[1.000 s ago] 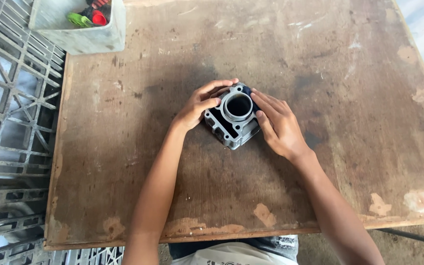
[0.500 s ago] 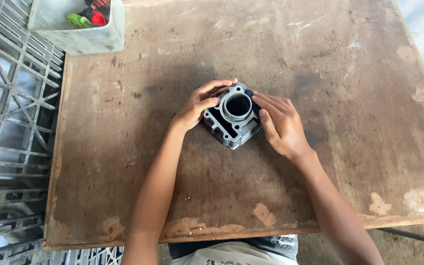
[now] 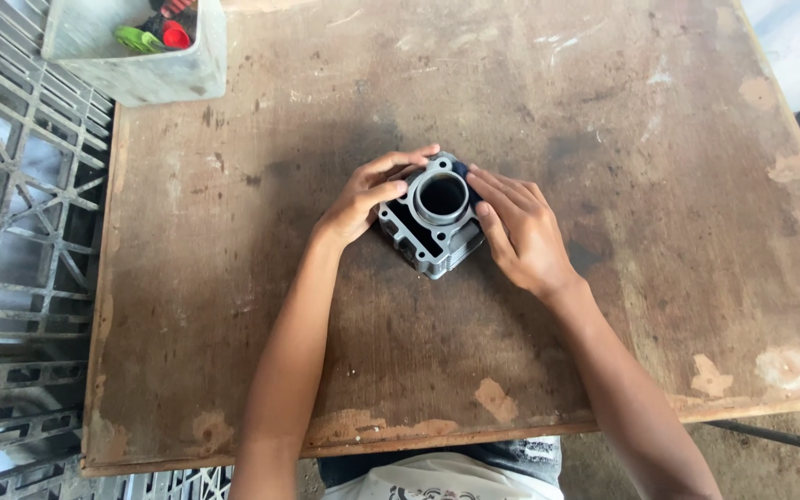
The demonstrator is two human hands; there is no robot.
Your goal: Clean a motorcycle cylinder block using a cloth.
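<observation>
Both hands clasp a grey metal engine cylinder (image 3: 432,215) standing bore-up on the worn wooden table (image 3: 604,139): the left hand (image 3: 363,196) and right hand (image 3: 520,231) press its sides. It seems set down, nothing yet fitted; farther off sits a tray (image 3: 141,65).

No packages, labels, signs or screens in view. Closest thing is a grey open-top plastic tub (image 3: 141,65) at the far left corner of the worn wooden table (image 3: 604,139), unmarked, with small green and red items inside, too small to identify.
</observation>
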